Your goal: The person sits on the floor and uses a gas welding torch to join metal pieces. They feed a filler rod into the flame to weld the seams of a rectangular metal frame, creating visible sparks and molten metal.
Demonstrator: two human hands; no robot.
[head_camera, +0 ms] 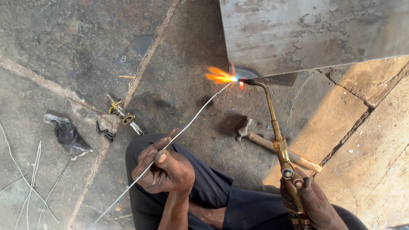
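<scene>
The left hand (164, 168) pinches a thin, pale filler rod (187, 121) between thumb and fingers; the rod runs straight from the lower left up to the flame (219, 76), its tip right at the orange glow. The right hand (313, 202) is wrapped around the handle of a brass gas torch (279, 145), whose slim bent neck reaches up to the lower edge of a grey, stained metal sheet (315, 34). Two small round valve knobs, one bluish and one red, sit on the torch just above the fingers. One hammer (272, 147) with a wooden handle lies on the stone floor (64, 51) between the hands, under the torch. To the left lie one brass-coloured fitting (123, 116), a small cluster of dark screws (105, 134), too small to count, and one crumpled dark plastic bag (68, 135). Several loose wires (32, 179) lie at the far left
</scene>
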